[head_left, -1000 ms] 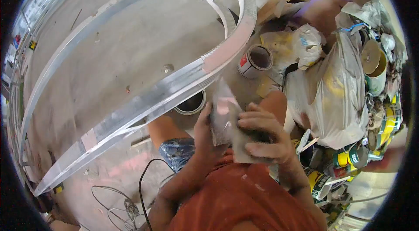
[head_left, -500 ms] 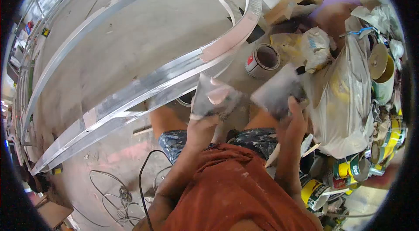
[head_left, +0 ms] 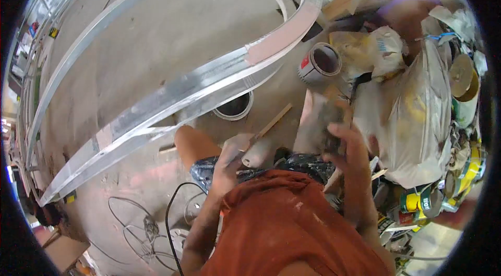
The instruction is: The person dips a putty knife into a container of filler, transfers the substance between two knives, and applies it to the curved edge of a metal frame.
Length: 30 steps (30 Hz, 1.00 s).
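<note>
Over concrete floor (head_left: 156, 41), probably sandpaper (head_left: 318, 122) in right hand (head_left: 347, 143).

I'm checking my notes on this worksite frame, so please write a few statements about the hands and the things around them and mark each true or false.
1. The right hand grips a grey scraper blade. True.
2. The left hand is empty. False: it holds a putty knife with a wooden handle.
3. An open can stands beyond the hands. True.
4. The curved metal frame lies right of the plastic bag. False: it lies left of it.
5. The person wears a blue shirt. False: the shirt is red-orange.
</note>
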{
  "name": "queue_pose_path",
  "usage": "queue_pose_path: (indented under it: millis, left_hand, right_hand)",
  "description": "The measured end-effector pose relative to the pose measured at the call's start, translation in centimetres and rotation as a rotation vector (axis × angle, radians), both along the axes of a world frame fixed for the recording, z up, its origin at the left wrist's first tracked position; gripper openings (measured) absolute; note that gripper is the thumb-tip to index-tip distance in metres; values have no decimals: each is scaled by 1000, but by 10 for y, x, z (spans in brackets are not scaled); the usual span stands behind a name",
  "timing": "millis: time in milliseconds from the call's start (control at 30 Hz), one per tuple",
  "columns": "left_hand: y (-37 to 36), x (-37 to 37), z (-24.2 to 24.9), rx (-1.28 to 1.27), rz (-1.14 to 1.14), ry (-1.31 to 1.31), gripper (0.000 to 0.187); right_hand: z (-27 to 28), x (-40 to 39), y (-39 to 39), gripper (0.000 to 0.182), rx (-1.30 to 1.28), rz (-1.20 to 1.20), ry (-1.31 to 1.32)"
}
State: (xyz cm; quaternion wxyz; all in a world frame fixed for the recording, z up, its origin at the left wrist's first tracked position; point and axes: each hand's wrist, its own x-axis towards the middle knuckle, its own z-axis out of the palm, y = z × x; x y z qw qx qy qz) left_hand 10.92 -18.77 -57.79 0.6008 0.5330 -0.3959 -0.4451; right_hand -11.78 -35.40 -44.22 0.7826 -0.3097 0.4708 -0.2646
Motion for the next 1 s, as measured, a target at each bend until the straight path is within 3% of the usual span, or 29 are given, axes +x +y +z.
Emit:
queue_pose_path:
  millis: [33, 67, 100, 133, 200, 233, 300, 433, 500, 533, 600, 633, 700, 833, 900, 933, 1000]
  left_hand:
    - [3, -3, -6, -15, -14, -1, 47]
    - [5, -6, -10, 26, 106, 501, 48]
    - [5, -7, -13, 78, 222, 1003, 49]
    - [4, -6, -14, 73, 202, 1004, 49]
    - [0, -6, -15, 161, 193, 1024, 48]
    - [-5, -7, -10, 160, 182, 1033, 48]
    - [-12, -7, 6, 221, 246, 1042, 44]
    - [-2, 6, -33, 210, 175, 1037, 44]
    - [16, 10, -94, 198, 148, 630, 44]
    - [18, 10, -103, 197, 155, 641, 44]
    - [19, 13, -112, 109, 204, 326, 44]
    - [21, 18, -101, 114, 207, 331, 44]
    - [20, 34, -65, 205, 139, 765, 44]
    - [18, 37, -69, 223, 149, 830, 43]
    - [29, 35, -107, 254, 135, 457, 44]
    - [32, 34, -113, 253, 134, 458, 44]
    - [36, 33, -127, 305, 14, 329, 48]
  right_hand:
    - [7, 6, -11, 43, -313, 28, 201]
    - [20, 17, -24, 43, -622, 54, 408]
    - [42, 30, -38, 44, -659, 115, 526]
    - [66, 49, -53, 45, -692, 175, 648]
    - [76, 71, -89, 36, -1449, 381, 936]
    - [78, 83, -105, 36, -1450, 379, 950]
    - [77, 106, -125, 29, -1602, 616, 1098]
    - [74, 137, -118, 17, -1792, 663, 1198]
    - [60, 143, -118, 30, -1893, 705, 1199]
    - [59, 147, -112, 30, -1896, 720, 1199]
    - [58, 154, -92, 36, -1879, 772, 1293]
    - [57, 157, -84, 36, -1877, 783, 1291]
    - [55, 163, -68, 40, -1997, 797, 1249]
    - [49, 176, -39, 48, -1978, 868, 1240]
    - [43, 179, -32, 40, -2092, 831, 1163]
    - [41, 179, -29, 34, -2206, 790, 1080]
    - [53, 176, -23, 35, -2091, 867, 1063]
